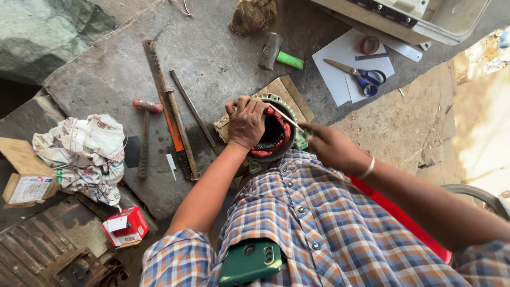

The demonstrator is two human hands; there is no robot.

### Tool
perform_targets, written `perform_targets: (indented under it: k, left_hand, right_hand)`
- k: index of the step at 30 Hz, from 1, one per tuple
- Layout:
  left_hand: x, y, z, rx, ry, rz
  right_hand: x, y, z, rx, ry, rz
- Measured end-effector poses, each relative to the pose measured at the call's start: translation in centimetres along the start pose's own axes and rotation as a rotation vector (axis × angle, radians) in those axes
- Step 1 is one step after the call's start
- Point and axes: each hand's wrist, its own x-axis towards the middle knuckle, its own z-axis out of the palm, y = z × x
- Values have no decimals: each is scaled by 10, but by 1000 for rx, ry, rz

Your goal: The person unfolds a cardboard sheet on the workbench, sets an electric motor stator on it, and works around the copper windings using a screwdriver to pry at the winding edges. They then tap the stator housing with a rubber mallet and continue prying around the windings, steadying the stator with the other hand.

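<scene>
A round motor stator [276, 133] with red copper windings and a green rim rests on a piece of cardboard [284, 90] on the grey stone slab [212, 58]. My left hand [247, 122] lies over the stator's left rim, fingers curled on it. My right hand [332, 146] pinches a thin pale stick [287, 118] whose far end reaches over the stator's bore. The lower part of the stator is hidden behind my checked shirt.
A green-handled hammer [276, 53], a red-handled hammer [144, 133], a hacksaw [164, 106] and metal bars [194, 111] lie on the slab. Blue scissors [361, 74] and a tape roll [370, 44] sit on white paper. Crumpled newspaper [85, 154] and small boxes [126, 226] lie left.
</scene>
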Motion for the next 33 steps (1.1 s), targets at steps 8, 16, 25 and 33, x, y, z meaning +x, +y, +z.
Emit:
perform_targets:
  k: [8,16,25,33]
  left_hand:
    - [-8,-7,12,80,18,35]
    - [-1,1,-14,-114,140,-22]
    - [48,2,-163,-692,-423,-488]
    - [81,-5,-172,47,-888,-374]
  right_hand:
    - [-8,-31,44,96,73,70]
    - [26,-53,35,900,-373,3]
    - [63,-82,36,184,-407,-677]
    - [110,-53,-40,-226,119,-489]
